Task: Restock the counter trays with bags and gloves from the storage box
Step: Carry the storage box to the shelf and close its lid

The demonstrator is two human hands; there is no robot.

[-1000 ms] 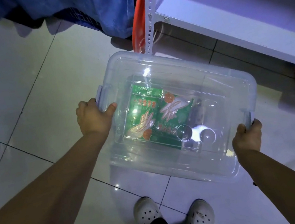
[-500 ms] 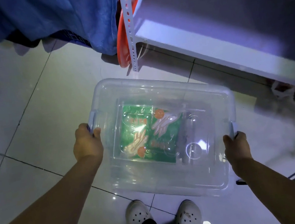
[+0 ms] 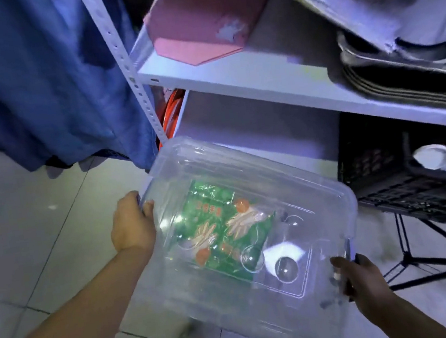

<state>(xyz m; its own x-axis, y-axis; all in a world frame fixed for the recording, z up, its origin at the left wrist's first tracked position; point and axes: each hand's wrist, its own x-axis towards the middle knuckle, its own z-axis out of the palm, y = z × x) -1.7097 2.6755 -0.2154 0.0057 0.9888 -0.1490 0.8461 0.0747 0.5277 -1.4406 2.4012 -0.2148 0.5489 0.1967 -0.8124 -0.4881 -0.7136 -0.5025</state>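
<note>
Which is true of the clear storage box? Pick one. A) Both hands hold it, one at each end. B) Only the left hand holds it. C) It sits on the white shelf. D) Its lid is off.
A: the left hand and the right hand grip opposite ends of the storage box.

You've got dim bluish light, white glare on the storage box [image 3: 299,204], motion blur upper right, edges bowed
</note>
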